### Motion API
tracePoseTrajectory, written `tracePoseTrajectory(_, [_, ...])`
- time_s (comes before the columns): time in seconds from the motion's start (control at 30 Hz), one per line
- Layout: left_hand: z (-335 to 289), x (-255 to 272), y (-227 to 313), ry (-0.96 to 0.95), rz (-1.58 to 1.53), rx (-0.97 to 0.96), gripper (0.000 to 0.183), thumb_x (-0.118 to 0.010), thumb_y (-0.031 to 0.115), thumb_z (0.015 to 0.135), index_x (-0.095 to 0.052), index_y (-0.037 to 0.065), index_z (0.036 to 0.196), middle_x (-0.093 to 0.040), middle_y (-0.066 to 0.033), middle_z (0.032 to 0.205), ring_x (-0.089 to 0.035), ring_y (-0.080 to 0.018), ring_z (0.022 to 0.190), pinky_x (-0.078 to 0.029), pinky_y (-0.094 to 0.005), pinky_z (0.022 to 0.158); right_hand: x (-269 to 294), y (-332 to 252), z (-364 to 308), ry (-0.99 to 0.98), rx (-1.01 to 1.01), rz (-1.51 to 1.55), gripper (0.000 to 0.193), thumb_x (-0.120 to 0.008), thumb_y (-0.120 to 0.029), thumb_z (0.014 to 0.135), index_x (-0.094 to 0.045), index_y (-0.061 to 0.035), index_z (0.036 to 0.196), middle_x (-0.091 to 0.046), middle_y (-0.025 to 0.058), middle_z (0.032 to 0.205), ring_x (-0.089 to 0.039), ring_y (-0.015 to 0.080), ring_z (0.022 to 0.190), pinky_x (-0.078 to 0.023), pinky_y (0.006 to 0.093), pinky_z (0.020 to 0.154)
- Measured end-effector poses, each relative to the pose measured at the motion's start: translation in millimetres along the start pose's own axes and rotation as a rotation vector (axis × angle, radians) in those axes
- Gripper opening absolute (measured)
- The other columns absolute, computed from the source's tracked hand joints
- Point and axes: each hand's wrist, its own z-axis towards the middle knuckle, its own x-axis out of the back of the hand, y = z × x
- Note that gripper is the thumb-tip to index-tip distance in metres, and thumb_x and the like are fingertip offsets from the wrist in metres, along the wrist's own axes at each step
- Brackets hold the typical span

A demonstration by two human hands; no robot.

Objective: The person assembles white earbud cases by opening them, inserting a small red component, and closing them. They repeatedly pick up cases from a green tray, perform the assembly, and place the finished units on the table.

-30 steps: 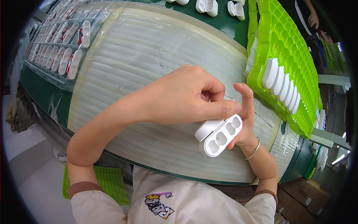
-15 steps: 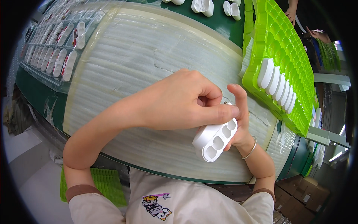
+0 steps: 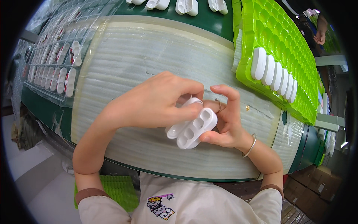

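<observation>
A small white plastic case (image 3: 192, 127) lies open and tilted, two oval wells showing, its lid seemingly hinged back.

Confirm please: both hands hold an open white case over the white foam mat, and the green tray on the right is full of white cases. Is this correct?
Not quite: the green tray holds only one short row of white cases; most pockets are empty, as the head view shows. Both hands do hold the open white case over the foam mat.
</observation>
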Motion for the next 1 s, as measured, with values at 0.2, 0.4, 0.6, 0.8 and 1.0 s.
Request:
tracePoseTrajectory(0.2, [6,-9,8,0.252,-0.148,0.009,0.009,-0.057,0.007,0.082,-0.050,0.001,0.082,-0.047,0.0019,0.062,-0.038,-0.0017,0.055,-0.030,-0.0178,0.047,2,-7,6,0.423,-0.051,0.149,0.067,-0.061,-0.004,0.077,-0.021,-0.0058,0.131,-0.052,0.0107,0.100,-0.050,0.0164,0.092,-0.041,0.0312,0.083])
tracePoseTrajectory(0.4, [7,-24,13,0.328,-0.131,0.079,0.011,-0.057,0.009,0.083,-0.050,0.000,0.084,-0.058,-0.0065,0.065,-0.054,-0.0113,0.053,-0.040,-0.0252,0.048,2,-7,10,0.424,-0.104,-0.345,0.041,-0.074,-0.015,0.073,-0.050,-0.0044,0.105,-0.059,0.0077,0.091,-0.058,0.0164,0.085,-0.046,0.0299,0.072])
tracePoseTrajectory(0.6, [8,-29,11,0.374,0.215,-0.013,0.012,-0.058,0.010,0.081,-0.049,0.001,0.084,-0.058,-0.0124,0.067,-0.058,-0.0251,0.058,-0.044,-0.0353,0.053,1,-6,10,0.502,-0.167,-0.393,0.028,-0.073,-0.008,0.071,-0.055,-0.0029,0.091,-0.063,0.0097,0.080,-0.062,0.0202,0.072,-0.048,0.0301,0.063])
tracePoseTrajectory(0.8, [4,-29,7,0.360,0.609,-0.185,0.011,-0.058,0.008,0.078,-0.049,0.003,0.081,-0.055,-0.0132,0.065,-0.055,-0.0302,0.061,-0.044,-0.0404,0.055,7,-8,12,0.461,0.003,-0.712,0.026,-0.072,-0.002,0.064,-0.058,-0.0030,0.086,-0.063,0.0128,0.080,-0.062,0.0277,0.070,-0.048,0.0332,0.062])
tracePoseTrajectory(1.0, [5,-36,2,0.311,0.604,-0.149,0.010,-0.057,0.008,0.077,-0.049,0.002,0.078,-0.053,-0.0127,0.064,-0.054,-0.0297,0.063,-0.044,-0.0414,0.056,12,-16,16,0.350,-0.130,-0.759,0.019,-0.071,-0.006,0.065,-0.059,0.0004,0.078,-0.061,0.0163,0.072,-0.060,0.0309,0.066,-0.047,0.0349,0.059])
